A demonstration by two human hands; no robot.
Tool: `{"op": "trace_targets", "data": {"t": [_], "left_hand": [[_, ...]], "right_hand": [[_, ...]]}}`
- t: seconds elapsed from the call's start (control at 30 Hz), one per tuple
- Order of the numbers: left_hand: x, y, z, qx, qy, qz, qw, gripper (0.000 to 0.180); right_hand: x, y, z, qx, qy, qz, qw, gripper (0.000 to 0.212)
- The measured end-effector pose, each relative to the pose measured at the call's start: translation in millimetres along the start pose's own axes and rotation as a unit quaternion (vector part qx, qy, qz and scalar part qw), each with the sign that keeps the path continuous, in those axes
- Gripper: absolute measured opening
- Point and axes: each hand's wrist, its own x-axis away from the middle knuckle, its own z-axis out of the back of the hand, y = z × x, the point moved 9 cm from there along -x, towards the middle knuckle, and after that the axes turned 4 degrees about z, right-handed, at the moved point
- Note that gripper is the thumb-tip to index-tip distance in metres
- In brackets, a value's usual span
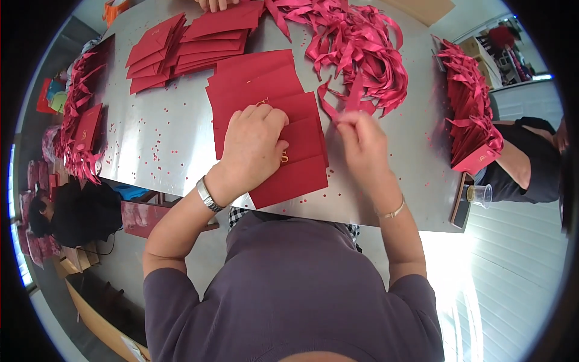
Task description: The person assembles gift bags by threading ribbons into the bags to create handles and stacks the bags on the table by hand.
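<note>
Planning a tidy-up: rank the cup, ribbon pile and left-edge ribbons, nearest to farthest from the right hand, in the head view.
1. Ribbon pile: just ahead.
2. Cup: right side.
3. Left-edge ribbons: far left.

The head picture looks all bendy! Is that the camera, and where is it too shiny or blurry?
Head view: likely the fisheye lens, with the metal table's near edge bowed and the corners black; head view: pale glare on that table, and a washed-out white patch right of the purple shirt; head view: the right hand's fingertips look slightly blurred at the ribbon.
</note>
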Motion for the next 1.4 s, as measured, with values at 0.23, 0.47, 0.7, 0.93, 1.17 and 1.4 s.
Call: {"op": "trace_targets", "data": {"t": [0.23, 0.47, 0.7, 0.93, 1.17, 1.4], "left_hand": [[-10, -4, -9, 0.115, -0.051, 0.038, 0.991, 0.027], [-9, -15, -22, 0.24, -0.146, 0.102, 0.954, 0.025], [-3, -15, -26, 0.252, -0.092, 0.087, 0.959, 0.025], [1, -10, -30, 0.21, -0.079, 0.062, 0.973, 0.023], [2, -21, -34, 0.277, -0.069, 0.082, 0.955, 0.024], [-5, -34, -40, 0.294, -0.113, 0.106, 0.943, 0.026]], "right_hand": [[21, -27, -24, -0.026, 0.008, -0.033, 0.999, 0.01], [16, -25, -28, -0.039, 0.026, -0.068, 0.997, 0.008], [11, -20, -37, -0.048, 0.004, -0.113, 0.992, 0.008], [-6, -57, -43, 0.123, -0.062, 0.118, 0.983, 0.01], [-9, -53, -51, 0.108, -0.1, 0.101, 0.984, 0.009], [4, -38, -37, 0.015, -0.028, -0.007, 0.999, 0.008]]}}
